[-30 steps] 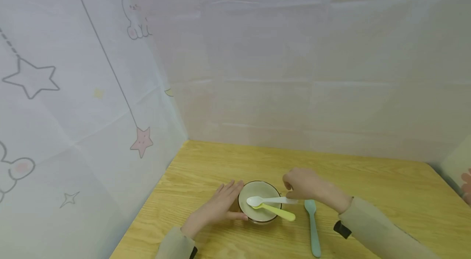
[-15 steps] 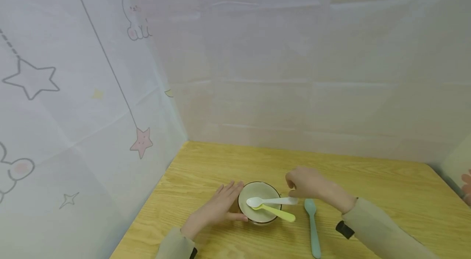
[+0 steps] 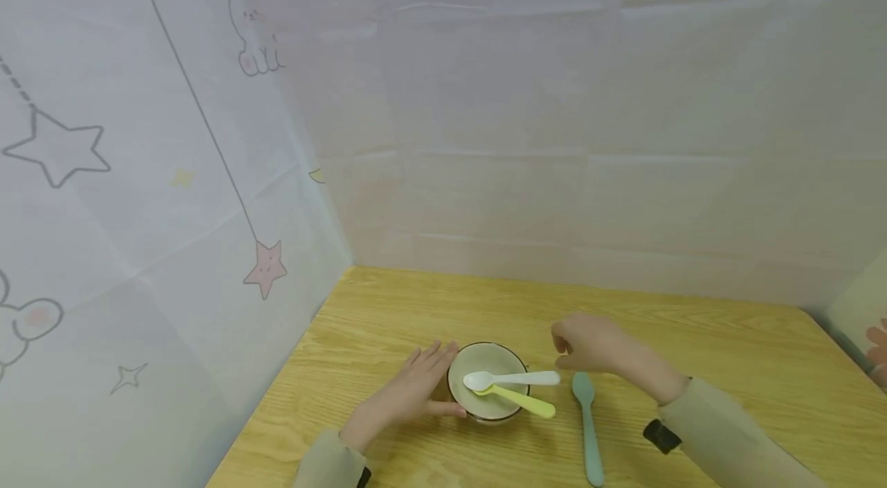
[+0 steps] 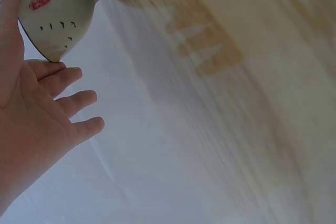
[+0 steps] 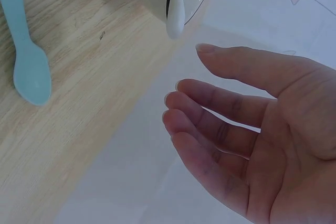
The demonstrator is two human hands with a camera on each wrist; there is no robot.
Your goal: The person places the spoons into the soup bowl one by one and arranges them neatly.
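As the outspread left hand (image 3: 407, 389) touches the painted bowl (image 4: 64, 10), the right hand (image 3: 592, 345) hangs relaxed, empty.

a yellow wood-grain tabletop (image 3: 402, 303) meets pale sheeting along its far edge. behind the tabletop hangs a plain backdrop sheet (image 3: 485, 118), creased in a grid of folds. left of the tabletop, a whitish printed sheet (image 3: 138, 334) carries a grey-outlined star (image 3: 58, 149), a seated cartoon rabbit (image 3: 254, 22) and a pink star (image 3: 266, 269) on a thin line. right of the tabletop, a cream panel (image 3: 859, 311) shows a partly cropped coral-pink print (image 3: 877, 336). the light is soft, brighter left of the tabletop.
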